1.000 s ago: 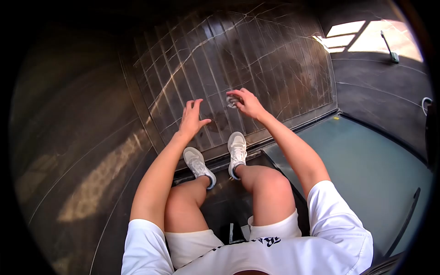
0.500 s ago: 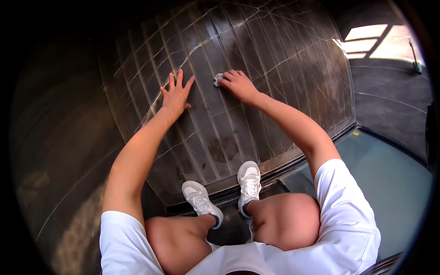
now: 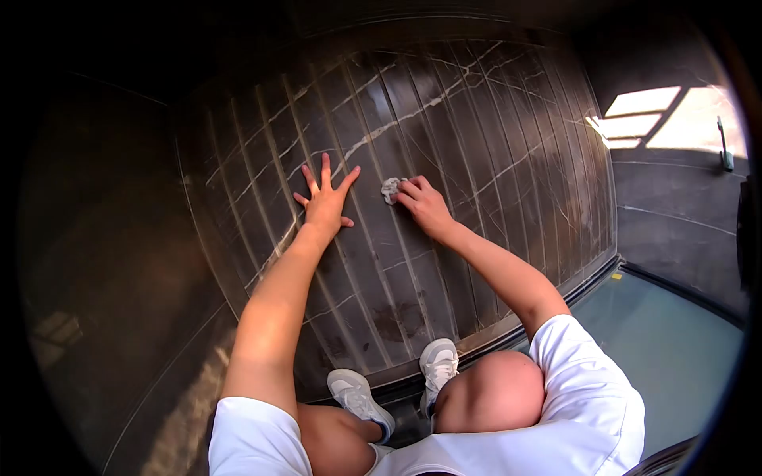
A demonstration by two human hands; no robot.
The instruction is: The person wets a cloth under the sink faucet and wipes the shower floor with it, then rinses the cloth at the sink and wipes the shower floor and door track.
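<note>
My left hand [image 3: 324, 208] rests palm down with fingers spread on a dark, white-veined marble-look panel [image 3: 373, 262] cut with long parallel grooves. To its right, my right hand [image 3: 426, 208] is closed, its fingertips pinching a crumpled whitish wad [image 3: 390, 190] against the same surface. Whether the wad is tissue or cloth I cannot tell. Both arms reach forward over the grooved panel. Dark smudges show on it nearer my feet.
My left shoe [image 3: 357, 394] and right shoe [image 3: 439, 363] are at the panel's near edge. A greenish glass-like pane [image 3: 667, 341] lies at lower right, with a yellow mark at its corner. Bright light falls at upper right near a thin upright handle-like piece [image 3: 725, 151].
The view has tilted upward, so the panel, hands and shoes sit lower in the picture. Both hands stay at about the same spots on the panel, the wad still in my right hand.
</note>
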